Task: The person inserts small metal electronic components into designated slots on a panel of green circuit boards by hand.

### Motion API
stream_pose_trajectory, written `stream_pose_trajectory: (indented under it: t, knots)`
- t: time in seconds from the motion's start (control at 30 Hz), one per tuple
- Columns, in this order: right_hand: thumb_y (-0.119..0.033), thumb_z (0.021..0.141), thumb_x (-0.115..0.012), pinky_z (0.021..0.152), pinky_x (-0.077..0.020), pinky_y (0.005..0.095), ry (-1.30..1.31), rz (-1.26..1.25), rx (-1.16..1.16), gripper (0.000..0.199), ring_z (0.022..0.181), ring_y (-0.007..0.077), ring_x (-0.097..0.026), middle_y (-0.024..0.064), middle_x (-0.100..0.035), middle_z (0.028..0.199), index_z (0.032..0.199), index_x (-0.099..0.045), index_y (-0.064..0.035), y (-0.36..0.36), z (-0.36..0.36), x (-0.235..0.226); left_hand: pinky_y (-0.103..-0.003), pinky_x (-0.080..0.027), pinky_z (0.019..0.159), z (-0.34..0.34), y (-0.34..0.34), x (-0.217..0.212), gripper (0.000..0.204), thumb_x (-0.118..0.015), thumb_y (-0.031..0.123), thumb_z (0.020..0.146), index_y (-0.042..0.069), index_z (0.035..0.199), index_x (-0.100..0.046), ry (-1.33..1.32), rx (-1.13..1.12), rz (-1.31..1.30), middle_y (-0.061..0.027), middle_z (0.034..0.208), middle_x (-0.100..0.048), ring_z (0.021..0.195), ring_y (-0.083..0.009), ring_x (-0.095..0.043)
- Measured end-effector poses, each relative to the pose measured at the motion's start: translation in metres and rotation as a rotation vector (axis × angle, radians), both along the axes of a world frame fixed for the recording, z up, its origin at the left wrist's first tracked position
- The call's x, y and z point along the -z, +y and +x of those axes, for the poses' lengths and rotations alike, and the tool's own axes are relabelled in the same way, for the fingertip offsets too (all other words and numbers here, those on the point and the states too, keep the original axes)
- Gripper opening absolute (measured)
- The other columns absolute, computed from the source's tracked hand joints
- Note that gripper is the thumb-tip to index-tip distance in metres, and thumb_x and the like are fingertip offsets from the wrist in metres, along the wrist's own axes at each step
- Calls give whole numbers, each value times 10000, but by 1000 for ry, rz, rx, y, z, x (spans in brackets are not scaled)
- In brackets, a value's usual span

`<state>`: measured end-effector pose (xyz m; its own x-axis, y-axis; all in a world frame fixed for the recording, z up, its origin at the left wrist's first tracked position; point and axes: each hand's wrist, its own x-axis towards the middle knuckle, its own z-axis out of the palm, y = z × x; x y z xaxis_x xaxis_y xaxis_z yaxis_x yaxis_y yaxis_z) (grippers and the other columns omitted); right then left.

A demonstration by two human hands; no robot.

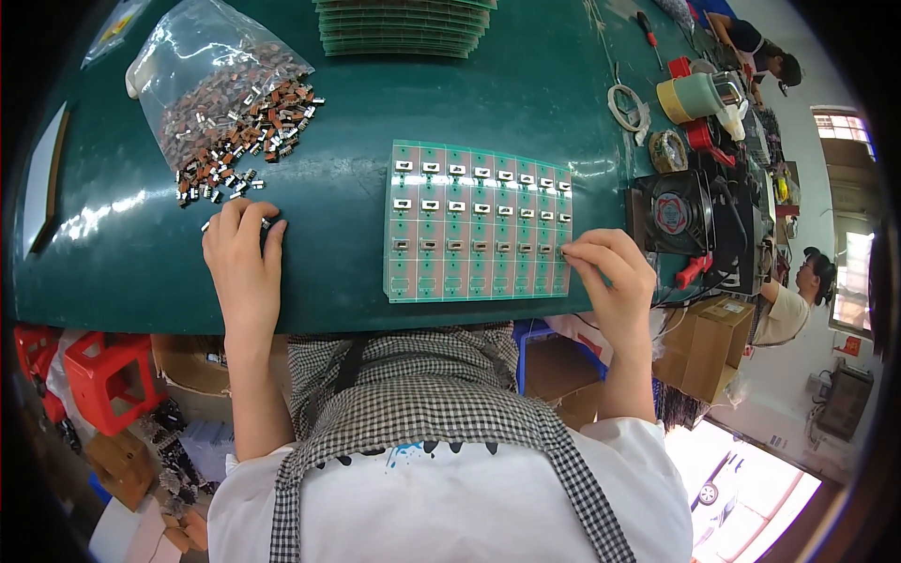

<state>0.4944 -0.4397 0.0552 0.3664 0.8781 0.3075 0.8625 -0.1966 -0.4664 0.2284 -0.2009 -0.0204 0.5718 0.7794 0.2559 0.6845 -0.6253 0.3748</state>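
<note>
A green and pinkish circuit board panel (479,279) lies on the table in front of me. Three rows of small silver slide switches (456,206) sit on it; the nearest strip is bare. At the panel's right edge, my right hand (615,275) is closed in a pinch on a slide switch (564,251) at the end of the third row. Left of the panel, my left hand (242,253) rests on the table, thumb and forefinger bent around another slide switch (266,223). Loose switches (225,176) spill from a clear plastic bag (192,56) just beyond it.
A stack of green boards (404,28) stands at the far side of the green table (328,253). On the right are a black fan (678,214), a tape roll (667,150), a wire coil (627,108) and a screwdriver (649,38). Two people are farther right.
</note>
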Motion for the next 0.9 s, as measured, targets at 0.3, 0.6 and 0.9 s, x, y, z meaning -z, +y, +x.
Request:
stream_pose_trajectory:
  t: [0.3, 0.6, 0.9]
  knots:
    - [48, 693, -697, 641, -506, 319, -53, 21, -23, 185, 770, 233, -628, 79, -644, 859, 863, -674, -23, 0, 2, 0, -395, -382, 933, -10, 4, -7, 181, -668, 70, 814, 47, 982, -606, 4, -5, -38, -85, 993, -574, 984, -270, -530]
    - [32, 696, -710, 652, -513, 323, -84, -48, -87, 216, 785, 244, -638, 84, -660, 879, 902, -681, -26, 5, 0, -8, -357, -426, 913, -6, -8, -20, 164, -667, 13, 789, 26, 951, -646, -309, 64, -111, -92, 990, -637, 972, -255, -585]
    - [41, 786, -705, 710, -533, 278, 554, 16, -125, 252, 811, 188, -670, 116, -683, 934, 1032, -678, -4, 43, -84, -23, -348, -512, 711, 11, -57, -55, 295, -725, -36, 691, 29, 974, -672, -601, 496, -378, -87, 848, -668, 810, -257, -641]
